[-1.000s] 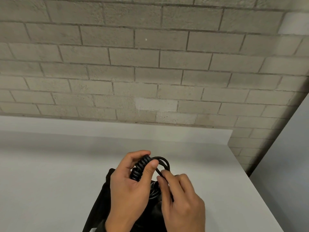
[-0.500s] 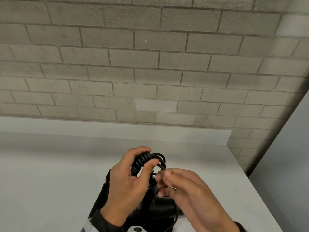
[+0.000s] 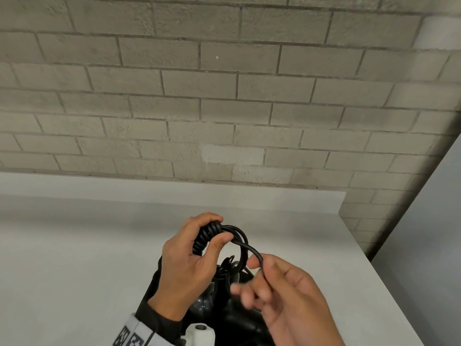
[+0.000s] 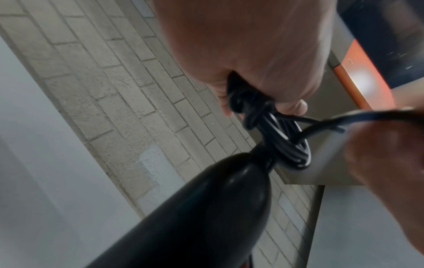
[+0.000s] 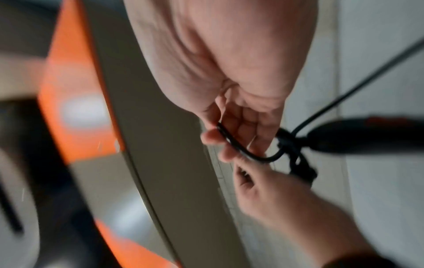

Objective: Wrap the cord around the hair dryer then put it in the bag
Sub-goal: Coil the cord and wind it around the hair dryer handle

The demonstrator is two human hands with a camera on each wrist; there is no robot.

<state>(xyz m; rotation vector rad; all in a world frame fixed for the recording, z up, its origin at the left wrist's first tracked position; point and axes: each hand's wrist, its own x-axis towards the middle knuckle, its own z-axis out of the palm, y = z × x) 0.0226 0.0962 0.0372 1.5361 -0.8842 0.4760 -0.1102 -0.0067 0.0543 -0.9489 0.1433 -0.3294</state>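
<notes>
1. The left hand [image 3: 189, 265] was clenched round the dryer [image 4: 195, 214] handle, thumb pressing the wound cord [image 3: 207, 236] coils against it
2. The right hand [image 3: 287, 295], at 4 o'clock from the left, pinched a free loop of cord between thumb and forefinger; its other fingers hung loosely curled
3. The dryer was held above the white table [image 3: 74, 270], its body pointing down toward 6 o'clock
4. The bag [image 3: 149, 290], dark, lay on the table beneath both hands
</notes>
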